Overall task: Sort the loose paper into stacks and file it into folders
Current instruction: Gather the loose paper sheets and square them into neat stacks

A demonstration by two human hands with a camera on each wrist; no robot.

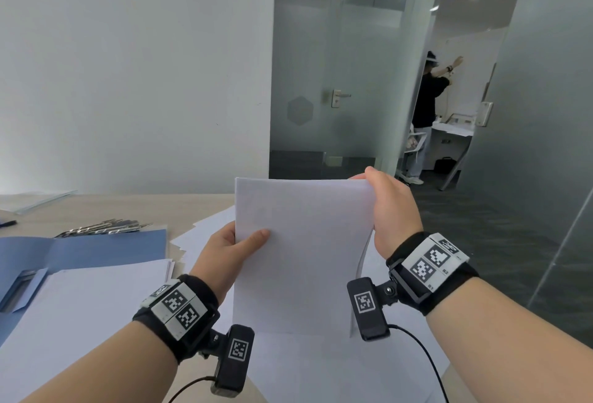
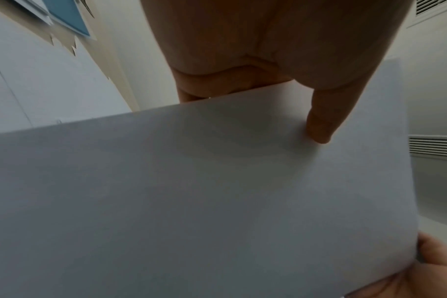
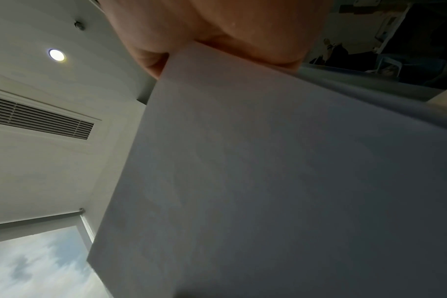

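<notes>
Above the desk [image 1: 96,206], sheaf of paper [image 1: 301,255] held upright w/ both hands — left hand [image 1: 224,251] pinching its left edge, right hand [image 1: 391,210] gripping top right corner, blue folder [image 1: 96,248] lying open at left — loose sheets [image 1: 80,300] beside it.

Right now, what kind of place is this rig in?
Most likely an office: frosted glass partitions with a lever-handled door, grey carpet, and a desk holding a blue folder and loose paper. Both hands hold a sheaf upright.
</notes>
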